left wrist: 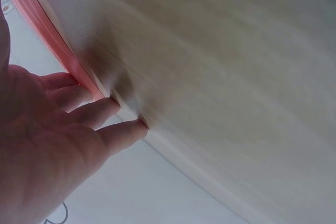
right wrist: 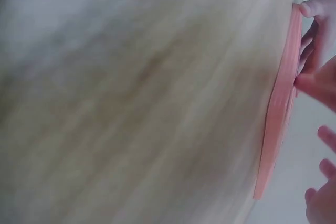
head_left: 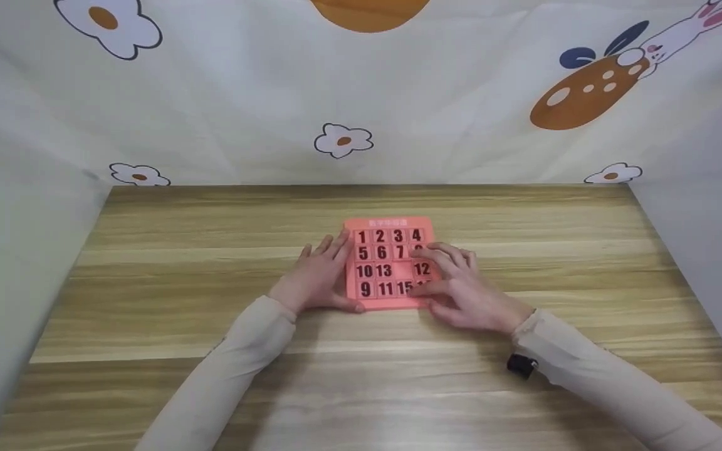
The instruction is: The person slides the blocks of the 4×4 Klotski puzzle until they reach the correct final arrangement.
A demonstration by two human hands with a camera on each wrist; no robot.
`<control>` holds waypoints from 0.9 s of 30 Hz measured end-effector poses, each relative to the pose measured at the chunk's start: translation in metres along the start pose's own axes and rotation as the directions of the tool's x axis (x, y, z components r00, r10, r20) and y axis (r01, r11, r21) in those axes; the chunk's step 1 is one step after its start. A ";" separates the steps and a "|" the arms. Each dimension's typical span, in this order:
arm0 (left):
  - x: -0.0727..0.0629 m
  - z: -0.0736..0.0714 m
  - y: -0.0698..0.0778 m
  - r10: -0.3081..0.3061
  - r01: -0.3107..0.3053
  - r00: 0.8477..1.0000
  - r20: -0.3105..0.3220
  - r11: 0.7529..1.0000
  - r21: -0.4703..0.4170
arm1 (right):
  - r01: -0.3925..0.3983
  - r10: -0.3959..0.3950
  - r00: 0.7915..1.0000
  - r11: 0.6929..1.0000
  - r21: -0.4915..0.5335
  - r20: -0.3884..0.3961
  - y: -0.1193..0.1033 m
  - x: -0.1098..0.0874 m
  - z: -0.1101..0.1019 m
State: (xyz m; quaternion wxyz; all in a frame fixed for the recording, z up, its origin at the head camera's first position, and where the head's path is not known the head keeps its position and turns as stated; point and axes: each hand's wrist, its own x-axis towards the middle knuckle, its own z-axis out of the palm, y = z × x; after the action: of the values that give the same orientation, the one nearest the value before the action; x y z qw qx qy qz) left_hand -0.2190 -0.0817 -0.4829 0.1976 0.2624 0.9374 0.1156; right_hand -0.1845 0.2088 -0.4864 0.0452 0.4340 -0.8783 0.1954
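A pink number slide puzzle (head_left: 392,304) lies flat on the wooden table. Its top row reads 1, 2, 3, 4; the second starts 5, 6, 7. In the third row, an empty slot (head_left: 403,270) sits between tile 13 (head_left: 383,270) and tile 12 (head_left: 422,269). My left hand (head_left: 318,279) braces the frame's left side with extended fingers, its thumb at the lower left corner. Over the right side reaches my right hand (head_left: 461,291), one fingertip beside tile 15 (head_left: 404,289). Its fingers partly hide the last tiles of the second and bottom rows.
The wood-grain table (head_left: 179,250) surrounds the puzzle. A white cloth (head_left: 242,94) printed with flowers and a rabbit hangs behind it, and pale walls rise on both sides. A black device (head_left: 521,366) hangs at the right wrist.
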 end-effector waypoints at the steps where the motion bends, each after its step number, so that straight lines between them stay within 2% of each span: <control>1: 0.000 0.000 0.000 0.001 -0.001 1.000 -0.002 1.000 0.001 | 0.009 -0.009 1.000 1.000 0.014 0.003 0.000 0.000 0.000; 8: -0.002 0.000 0.000 0.006 -0.006 1.000 -0.015 1.000 -0.013 | 0.032 -0.032 0.999 0.998 0.059 0.001 -0.002 0.002 0.002; 14: -0.002 0.000 -0.001 0.007 -0.008 1.000 -0.019 1.000 -0.018 | -0.042 0.042 0.999 0.999 0.028 -0.015 -0.001 0.007 0.005; 19: -0.002 0.000 -0.001 0.009 -0.009 1.000 -0.021 1.000 -0.012 | -0.100 0.099 0.994 0.995 0.007 0.052 -0.003 0.020 0.009; 24: -0.003 -0.001 0.000 0.005 -0.005 1.000 -0.011 1.000 -0.013 | -0.109 0.114 0.982 0.993 -0.040 0.148 -0.005 0.030 0.011; 27: -0.003 -0.002 0.000 0.007 -0.007 1.000 -0.008 1.000 -0.012 | -0.117 0.123 0.986 0.991 -0.064 0.116 -0.005 0.029 0.006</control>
State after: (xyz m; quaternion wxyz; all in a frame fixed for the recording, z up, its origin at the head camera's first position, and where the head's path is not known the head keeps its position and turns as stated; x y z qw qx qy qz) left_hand -0.2173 -0.0830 -0.4803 0.1952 0.2640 0.9365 0.1231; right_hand -0.1986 0.1822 -0.4834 -0.0070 0.3897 -0.9092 0.1462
